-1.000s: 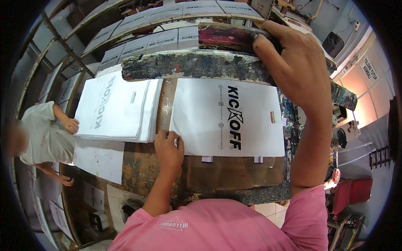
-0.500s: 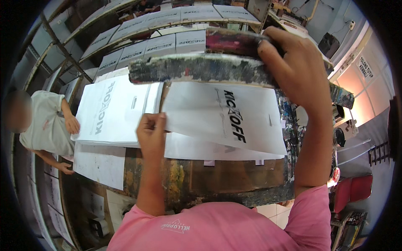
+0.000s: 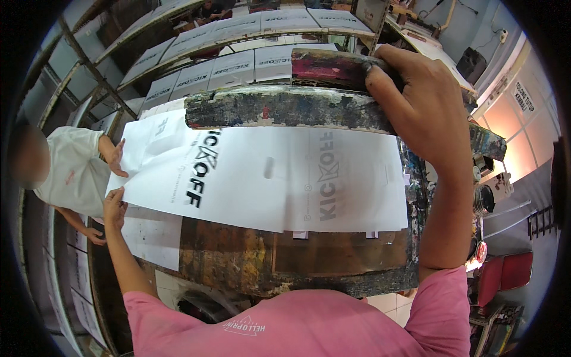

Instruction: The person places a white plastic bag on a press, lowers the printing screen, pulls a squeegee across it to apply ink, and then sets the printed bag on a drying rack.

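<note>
Nearest the near edge of the paint-stained surface [image 3: 235, 256], the near left corner of a white printed bag [image 3: 201, 172] is pinched by the left hand [image 3: 115, 208]. The bag is spread over the surface's left part, slotted end pointed toward the right edge, long axis roughly along the near edge. A second bag [image 3: 375, 202] is laid toward the right edge. Leftward transfer seems in hand; level lowering, then release, appears called for. Farther off, a dark red bar [image 3: 333, 65] is clasped by the right hand [image 3: 422, 98] above a crusted frame [image 3: 285, 110]; whether the frame is gripped too cannot be told.
</note>
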Available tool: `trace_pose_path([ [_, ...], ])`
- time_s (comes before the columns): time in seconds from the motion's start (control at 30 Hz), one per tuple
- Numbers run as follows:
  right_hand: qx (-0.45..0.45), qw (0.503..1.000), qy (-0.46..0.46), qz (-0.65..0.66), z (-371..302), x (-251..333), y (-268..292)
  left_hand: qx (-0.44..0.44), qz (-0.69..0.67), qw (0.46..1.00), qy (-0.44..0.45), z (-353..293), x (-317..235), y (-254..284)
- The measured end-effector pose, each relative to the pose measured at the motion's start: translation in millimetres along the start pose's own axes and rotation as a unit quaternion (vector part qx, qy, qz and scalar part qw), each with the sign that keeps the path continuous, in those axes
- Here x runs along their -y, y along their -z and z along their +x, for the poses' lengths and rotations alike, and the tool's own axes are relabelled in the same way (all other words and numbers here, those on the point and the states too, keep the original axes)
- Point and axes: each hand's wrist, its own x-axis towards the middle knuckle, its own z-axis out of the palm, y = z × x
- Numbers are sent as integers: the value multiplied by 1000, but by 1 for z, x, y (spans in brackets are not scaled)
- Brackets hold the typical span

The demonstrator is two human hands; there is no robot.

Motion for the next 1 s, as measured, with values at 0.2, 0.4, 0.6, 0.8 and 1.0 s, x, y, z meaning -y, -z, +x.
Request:
trace_pose_path([
  [0.2, -27, 999, 33, 12, 2, -9, 0, -278, 294, 906, -123, 41, 8, 72],
  [0.4, -16, 996, 42, -72, -1, -17, -13, 87, 181, 922, -331, -183, 3, -257],
  [0.6, 43, 996, -50, -62, 11, 22, 7, 416, 397, 643, -506, -356, 45, -421],
  [0.8, 87, 996, -35, -2, -1, 13, 18, 430, 411, 640, -486, -379, 80, -449],
  [1.0, 73, 995, 18, -59, 2, 11, 19, 429, 394, 641, -500, -379, 88, -461],
])
